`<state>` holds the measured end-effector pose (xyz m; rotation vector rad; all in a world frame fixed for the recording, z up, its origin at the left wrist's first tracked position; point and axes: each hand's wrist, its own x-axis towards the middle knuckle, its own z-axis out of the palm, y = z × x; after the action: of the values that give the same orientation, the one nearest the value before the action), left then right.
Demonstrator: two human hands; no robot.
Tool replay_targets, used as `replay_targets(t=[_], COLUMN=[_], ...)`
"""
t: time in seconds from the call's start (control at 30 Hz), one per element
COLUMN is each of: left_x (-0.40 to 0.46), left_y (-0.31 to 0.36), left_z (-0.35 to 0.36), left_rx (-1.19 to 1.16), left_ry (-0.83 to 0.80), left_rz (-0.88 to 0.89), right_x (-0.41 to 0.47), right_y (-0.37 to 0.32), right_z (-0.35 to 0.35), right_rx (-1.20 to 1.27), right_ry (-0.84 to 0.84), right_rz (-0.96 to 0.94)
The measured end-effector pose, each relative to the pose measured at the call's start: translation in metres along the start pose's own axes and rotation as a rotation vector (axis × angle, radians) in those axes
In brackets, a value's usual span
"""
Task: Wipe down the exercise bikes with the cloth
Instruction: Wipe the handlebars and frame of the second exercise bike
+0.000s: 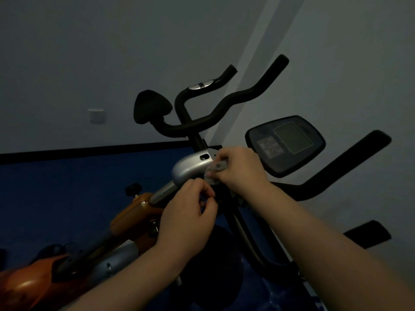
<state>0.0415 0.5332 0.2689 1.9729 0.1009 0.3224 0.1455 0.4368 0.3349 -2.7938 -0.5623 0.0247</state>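
The person is working at the neck of the nearer exercise bike (143, 212), where a silver housing (190, 167) is capping the post below the handlebars (224, 113). The right hand (238, 169) is curling its fingers round a bunched grey cloth (215, 169) and pressing it against the housing's edge, at about three o'clock from it. The left hand (190, 214) is sitting at about six o'clock from the housing, fingers and thumb curled together as if pinching a lower fold of the cloth, though the dim light is making it impossible to say whether it is really holding anything.

The cloth is looking soft, light and limp, so it is likely folding over curves easily and bunching rather than sliding; gripping it as a wad in the palm, as the right hand is doing, is probably giving the firmest rub. The housing is looking smooth and hard, with a small slot (204, 157) near its top that could be snagging loose cloth.

Room is tight: a console (285, 144) is standing just beside the right hand at two o'clock, a black knob (133, 189) is jutting out at nine o'clock, and a second handlebar (343, 167) is crossing at three o'clock. Open space is lying mostly upward along the post and towards the wall (112, 52).
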Motion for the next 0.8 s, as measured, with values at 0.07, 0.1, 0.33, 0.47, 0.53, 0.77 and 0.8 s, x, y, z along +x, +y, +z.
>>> replay_targets(t=[0.07, 0.1, 0.33, 0.47, 0.53, 0.77, 0.8], left_x=[0.000, 0.000, 0.000, -0.001, -0.002, -0.002, -0.003], left_y=[0.000, 0.000, 0.000, -0.001, -0.002, -0.003, -0.003], left_z=[0.000, 0.000, 0.001, 0.001, 0.000, 0.002, 0.002], left_rx=[0.007, 0.013, 0.033, 0.030, 0.037, 0.035, 0.036], left_ry=[0.001, -0.005, 0.010, 0.019, 0.008, 0.034, 0.032], left_rz=[0.000, 0.004, 0.015, 0.008, 0.009, 0.014, 0.010], right_x=[-0.003, -0.005, -0.002, -0.008, -0.015, -0.006, -0.007], right_y=[0.001, 0.006, 0.008, 0.008, 0.015, 0.000, 0.001], right_z=[0.002, -0.003, -0.002, 0.002, -0.007, 0.008, 0.007], right_rx=[-0.061, -0.055, 0.039, -0.053, -0.098, -0.119, -0.121], right_ry=[0.035, -0.009, -0.019, -0.005, -0.144, 0.014, -0.010], right_rz=[-0.036, -0.031, 0.039, -0.011, -0.044, 0.016, 0.014])
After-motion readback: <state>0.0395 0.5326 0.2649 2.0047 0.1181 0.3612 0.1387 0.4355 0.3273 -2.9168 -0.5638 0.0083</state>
